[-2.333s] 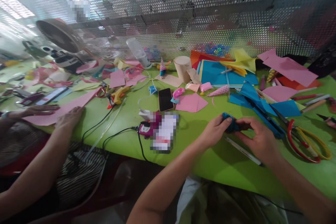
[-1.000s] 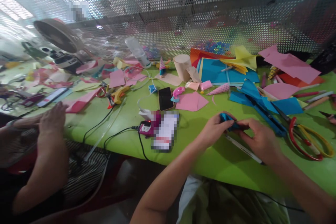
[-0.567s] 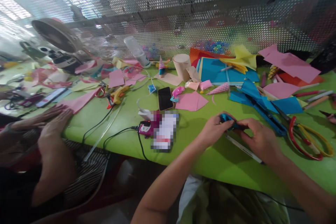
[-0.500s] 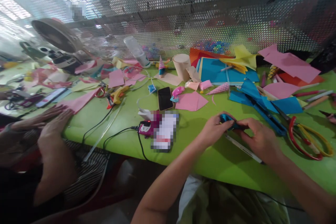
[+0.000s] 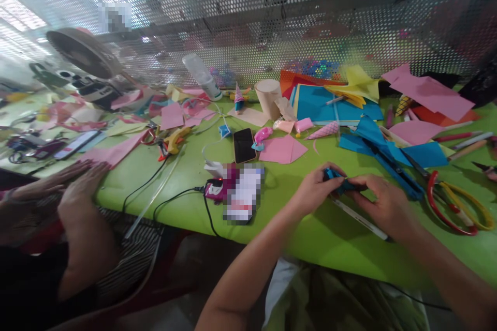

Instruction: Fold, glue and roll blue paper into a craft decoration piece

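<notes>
Low over the near edge of the green table, my left hand (image 5: 320,189) and my right hand (image 5: 384,201) meet around a small blue piece (image 5: 332,175). It looks like folded or rolled paper or foam; the fingers cover most of it. Both hands pinch it between thumb and fingers, the left at one side and the right at the other. Beneath them lies a white pen-like stick (image 5: 363,220), its upper end near the fingertips. To the right are scissors (image 5: 435,181) with a red handle, and yellow handle loops beside it.
Blue sheet scraps and a long blue tool (image 5: 396,171) lie beyond my right hand. A phone (image 5: 245,194) and a dark phone (image 5: 244,146) lie left of centre. A paper roll (image 5: 267,98) and bottle (image 5: 202,76) stand behind. Another person's hands (image 5: 83,183) press pink paper at left.
My fingers have shifted slightly on the blue piece, with the left thumb a little lower. The other person's hands have moved very slightly. The table items stay where they were.
</notes>
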### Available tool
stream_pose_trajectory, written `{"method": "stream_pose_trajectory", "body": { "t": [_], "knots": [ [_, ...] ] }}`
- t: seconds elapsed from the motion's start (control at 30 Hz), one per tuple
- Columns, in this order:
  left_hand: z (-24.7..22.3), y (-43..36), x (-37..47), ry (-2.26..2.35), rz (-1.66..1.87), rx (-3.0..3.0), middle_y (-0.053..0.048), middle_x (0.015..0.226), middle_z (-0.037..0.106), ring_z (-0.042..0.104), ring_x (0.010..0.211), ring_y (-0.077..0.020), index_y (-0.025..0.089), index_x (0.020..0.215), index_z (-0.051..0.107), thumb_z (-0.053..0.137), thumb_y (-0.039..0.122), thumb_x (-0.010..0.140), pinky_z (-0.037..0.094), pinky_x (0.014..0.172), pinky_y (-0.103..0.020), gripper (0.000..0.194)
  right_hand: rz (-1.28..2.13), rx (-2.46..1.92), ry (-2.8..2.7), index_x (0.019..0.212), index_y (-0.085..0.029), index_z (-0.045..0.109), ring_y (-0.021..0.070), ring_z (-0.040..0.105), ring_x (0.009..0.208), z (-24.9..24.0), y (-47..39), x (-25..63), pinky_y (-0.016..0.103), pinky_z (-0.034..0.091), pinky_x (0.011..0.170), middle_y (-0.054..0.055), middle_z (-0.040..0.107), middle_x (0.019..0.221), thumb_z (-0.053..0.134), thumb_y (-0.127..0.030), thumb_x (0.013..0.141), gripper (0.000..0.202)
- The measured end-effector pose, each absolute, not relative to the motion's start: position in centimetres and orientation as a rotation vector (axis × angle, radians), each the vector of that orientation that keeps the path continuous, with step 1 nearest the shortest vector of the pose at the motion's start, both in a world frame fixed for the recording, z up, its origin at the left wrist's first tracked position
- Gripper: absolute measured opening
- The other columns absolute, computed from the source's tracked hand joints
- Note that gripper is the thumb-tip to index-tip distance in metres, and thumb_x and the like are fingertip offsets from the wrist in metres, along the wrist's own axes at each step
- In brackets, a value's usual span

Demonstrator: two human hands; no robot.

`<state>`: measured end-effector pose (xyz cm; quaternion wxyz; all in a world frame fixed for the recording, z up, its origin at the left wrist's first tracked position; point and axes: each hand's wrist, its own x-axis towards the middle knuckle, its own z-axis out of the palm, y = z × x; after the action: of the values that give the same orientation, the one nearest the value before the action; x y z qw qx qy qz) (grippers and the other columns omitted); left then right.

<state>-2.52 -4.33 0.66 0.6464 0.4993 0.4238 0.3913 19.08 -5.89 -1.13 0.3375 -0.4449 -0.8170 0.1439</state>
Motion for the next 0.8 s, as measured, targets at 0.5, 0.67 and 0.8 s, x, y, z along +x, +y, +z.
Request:
{"method": "stream_pose_trajectory", "body": {
  "t": [0.5, 0.67, 0.8],
  "knots": [
    [0.64, -4.05, -2.99, 0.862, 0.842, 0.790, 0.000, 0.076, 0.071, 0.068, 0.054, -0.0130, 0.016, 0.097, 0.067, 0.095, 0.045, 0.070, 0.058, 0.059, -0.027, 0.048, 0.339, -1.077, -2.205, 0.118, -0.024, 0.072, 0.0302, 0.084, 0.095, -1.25, -5.53, 19.51, 0.040, 0.066, 0.075, 0.010, 0.086, 0.106, 0.062, -0.030, 0.106, 0.017],
    [0.19, -4.00, -2.46, 0.878, 0.856, 0.756, 0.000, 0.075, 0.072, 0.069, 0.054, -0.0131, 0.017, 0.097, 0.064, 0.095, 0.044, 0.073, 0.057, 0.058, -0.026, 0.048, 0.246, -1.049, -2.216, 0.121, -0.026, 0.069, 0.0303, 0.083, 0.095, -1.54, -5.50, 19.37, 0.041, 0.064, 0.076, 0.009, 0.085, 0.105, 0.062, -0.029, 0.105, 0.018],
    [0.15, -4.18, -2.18, 0.850, 0.874, 0.779, 0.000, 0.075, 0.073, 0.069, 0.057, -0.0135, 0.017, 0.096, 0.063, 0.098, 0.051, 0.068, 0.059, 0.061, -0.027, 0.057, 0.247, -1.030, -2.164, 0.119, -0.026, 0.070, 0.0299, 0.082, 0.093, -1.17, -5.64, 19.23, 0.041, 0.063, 0.075, 0.008, 0.084, 0.103, 0.063, -0.030, 0.104, 0.017]
  ]
}}
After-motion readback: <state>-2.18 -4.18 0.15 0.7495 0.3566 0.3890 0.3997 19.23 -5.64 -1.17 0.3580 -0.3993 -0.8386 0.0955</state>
